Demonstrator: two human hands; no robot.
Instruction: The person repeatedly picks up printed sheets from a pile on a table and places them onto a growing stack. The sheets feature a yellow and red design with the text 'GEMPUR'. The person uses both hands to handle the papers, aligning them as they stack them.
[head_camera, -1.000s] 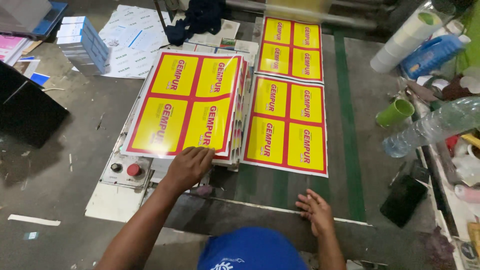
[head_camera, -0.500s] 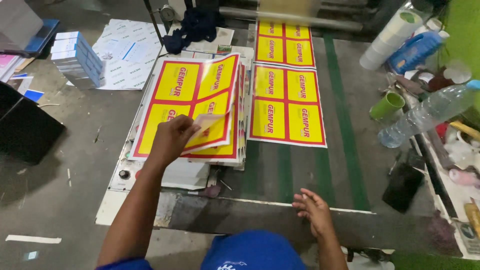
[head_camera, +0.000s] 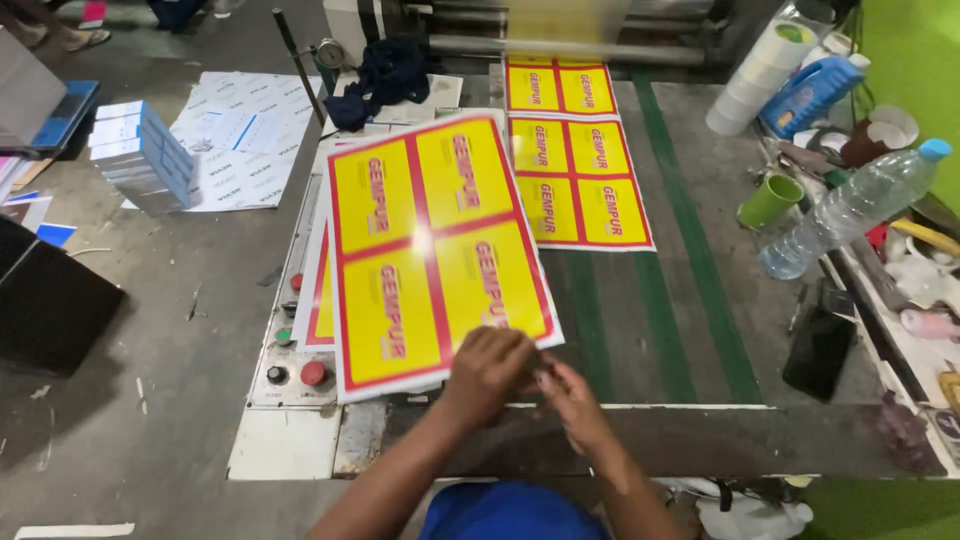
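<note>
Both the left hand (head_camera: 487, 372) and right hand (head_camera: 568, 392) pinch the near edge of the glossy yellow-and-red printed sheet (head_camera: 435, 250), lifted above the stack (head_camera: 322, 290) beside the conveyor belt (head_camera: 640, 320), where an uneven pull might crease it.

The printed sheet (head_camera: 435, 250) is glossy, with four yellow panels framed by red bands and a white margin. It is held at its near edge, tilted slightly, above the stack of like sheets (head_camera: 322, 290), whose red and yellow edge shows at its left.
</note>
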